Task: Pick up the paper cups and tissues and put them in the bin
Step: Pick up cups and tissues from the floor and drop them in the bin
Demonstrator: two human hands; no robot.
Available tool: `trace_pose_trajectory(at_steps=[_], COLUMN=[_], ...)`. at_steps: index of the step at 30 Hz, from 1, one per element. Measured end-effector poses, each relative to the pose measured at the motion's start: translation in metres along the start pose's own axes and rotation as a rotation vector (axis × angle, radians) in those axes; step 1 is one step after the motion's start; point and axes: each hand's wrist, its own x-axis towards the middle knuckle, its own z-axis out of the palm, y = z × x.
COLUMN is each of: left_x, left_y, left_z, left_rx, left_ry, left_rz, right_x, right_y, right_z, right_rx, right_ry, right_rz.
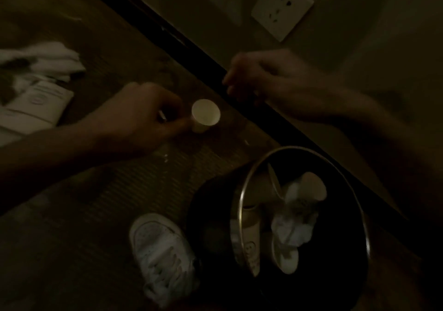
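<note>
The left hand point(143, 112) is touching a round white paper cup point(205, 115); whether it is gripping is unclear. The right hand point(259, 78) is hanging loosely curled, empty. The packet point(40, 104) is showing only blurred lettering.

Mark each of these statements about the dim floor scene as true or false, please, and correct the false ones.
1. The paper cup on the floor stands upright, mouth up. True.
2. The bin is empty. False: it already holds cups and crumpled tissue.
3. The right hand holds a tissue. False: it holds nothing, with its fingers loosely curled.
4. The left hand is at the side of the paper cup. True.
5. A white shoe is beside the bin. True.
6. A plug sits in the wall socket. False: nothing is plugged into it.
</note>
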Motion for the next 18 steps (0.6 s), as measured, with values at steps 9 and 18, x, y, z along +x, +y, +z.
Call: trace_pose_trajectory(at_steps=[9,18], left_x=[0.027,0.055], left_y=[-0.083,-0.118], left_z=[0.027,0.06], left_rx=[0.22,0.413], left_ry=[0.137,-0.092], left_rz=[-0.28,-0.238], right_x=[0.141,0.163], right_y=[0.079,0.118], right_z=[0.074,0.107], right_rx=[-0.395,-0.425], right_ry=[-0.361,-0.31], right_rz=[0.203,0.17])
